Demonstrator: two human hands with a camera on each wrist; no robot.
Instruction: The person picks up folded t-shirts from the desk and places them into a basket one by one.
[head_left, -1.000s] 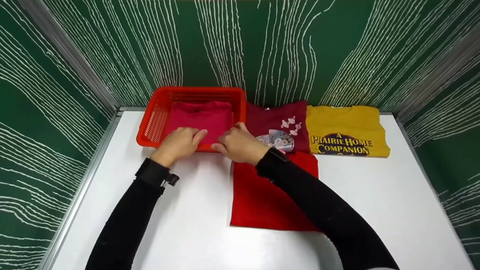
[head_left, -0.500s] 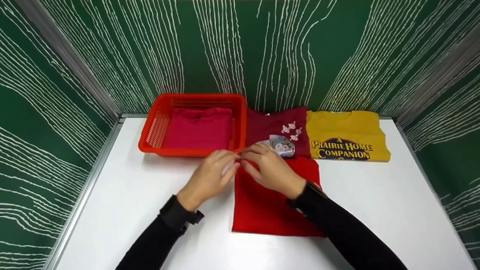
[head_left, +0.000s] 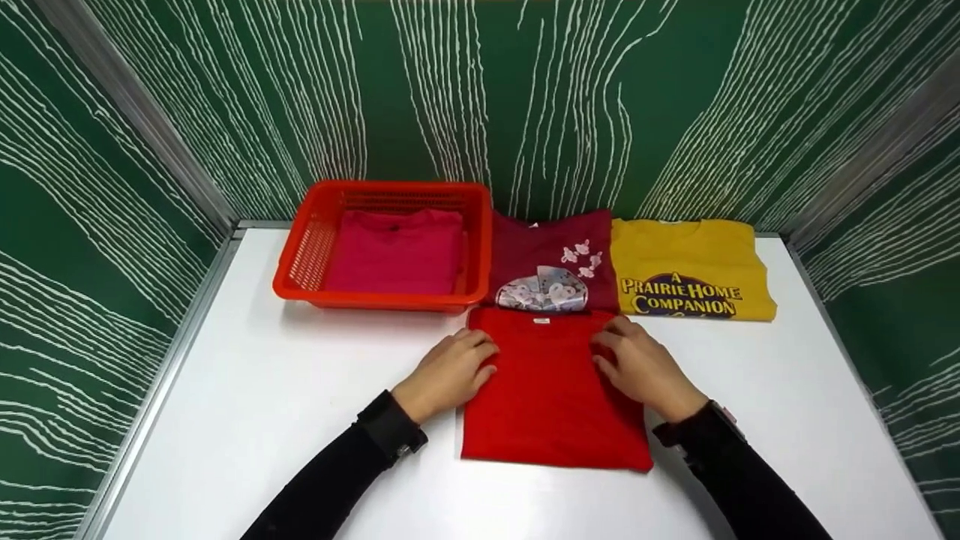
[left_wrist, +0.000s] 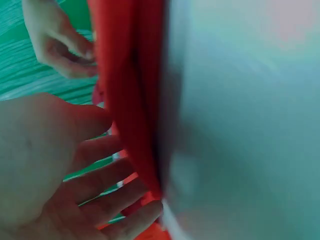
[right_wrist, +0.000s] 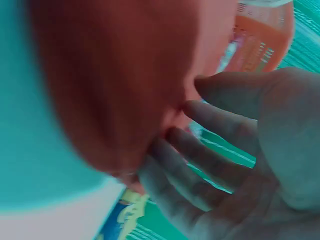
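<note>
A folded red T-shirt point(head_left: 551, 397) lies flat on the white table, its collar with a small white label toward the back. My left hand point(head_left: 450, 371) touches the shirt's left edge near the top. In the left wrist view the fingers point(left_wrist: 107, 185) are spread and fairly straight against the red cloth. On the opposite side, my right hand point(head_left: 645, 367) touches the right edge at about the same height. The right wrist view has its fingertips point(right_wrist: 155, 147) resting lightly against the cloth, with the thumb apart from them.
At the back left stands a red plastic basket point(head_left: 300, 294) with a folded pink shirt point(head_left: 397, 255) inside. Beside it lie a folded maroon shirt point(head_left: 540, 247) and a folded yellow shirt point(head_left: 686, 262). Green walls with white lines enclose the table point(head_left: 300, 405).
Both hands have left the basket and come toward the front right. They have moved apart, one to each side of the red T-shirt. The basket and the pink shirt stay in place.
</note>
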